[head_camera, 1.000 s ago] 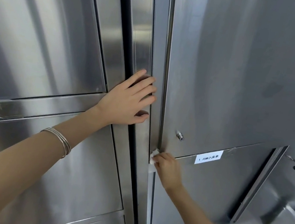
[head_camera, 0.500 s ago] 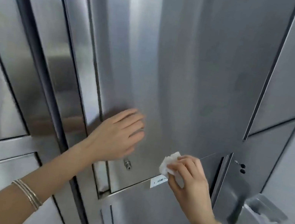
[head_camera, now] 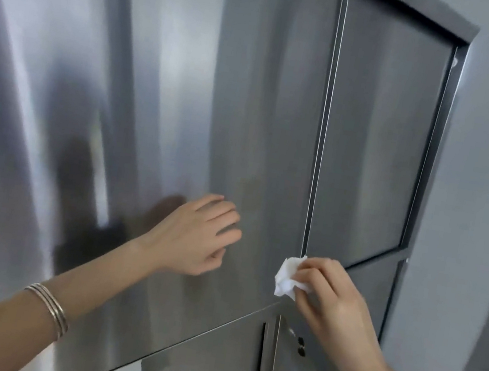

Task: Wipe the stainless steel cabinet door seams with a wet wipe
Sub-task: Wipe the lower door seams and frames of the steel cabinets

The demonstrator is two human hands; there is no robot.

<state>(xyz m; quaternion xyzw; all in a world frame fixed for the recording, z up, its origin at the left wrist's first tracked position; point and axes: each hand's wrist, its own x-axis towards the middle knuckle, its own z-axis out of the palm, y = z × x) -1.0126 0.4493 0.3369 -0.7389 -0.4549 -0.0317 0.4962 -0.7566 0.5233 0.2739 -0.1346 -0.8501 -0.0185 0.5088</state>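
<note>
Right hand (head_camera: 343, 302) pinched wet wipe (head_camera: 287, 276) at vertical seam's (head_camera: 322, 133) lower end, centre-right; left hand (head_camera: 196, 235) rested loose-fingered on door (head_camera: 252, 89), centre.

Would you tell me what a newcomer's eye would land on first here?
The crumpled white wet wipe, pinched in the right hand, sits at the lower end of the bright vertical seam, right of centre. To its left, the left hand rests open on the big steel cabinet door, silver bangles on its wrist.
</note>
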